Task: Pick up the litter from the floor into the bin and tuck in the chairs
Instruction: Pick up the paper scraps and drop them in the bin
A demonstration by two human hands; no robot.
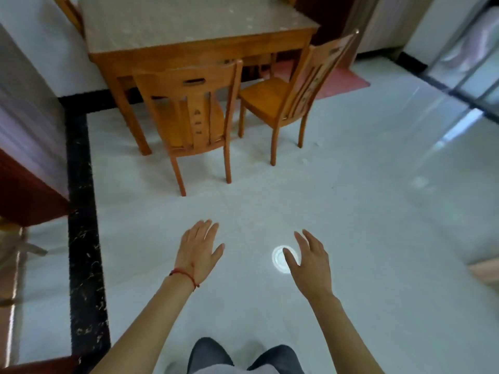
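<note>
Two wooden chairs stand pulled out from the wooden dining table (205,45). The near chair (193,109) has its back towards me at the table's front. The second chair (294,95) stands at the table's right corner, angled away. My left hand (198,251) reaches forward over the white floor, fingers spread, empty, with a red string on its wrist. My right hand (310,259) is also open and empty, beside a bright round reflection (280,259) on the tiles. I see small pale specks (317,143) on the floor by the second chair. No bin shows.
A black marble strip (82,225) runs along the floor at the left, next to a dark red cabinet (25,195). A red mat (343,76) lies beyond the second chair. Glass sliding doors (464,63) stand at the right. A third chair (68,12) shows behind the table.
</note>
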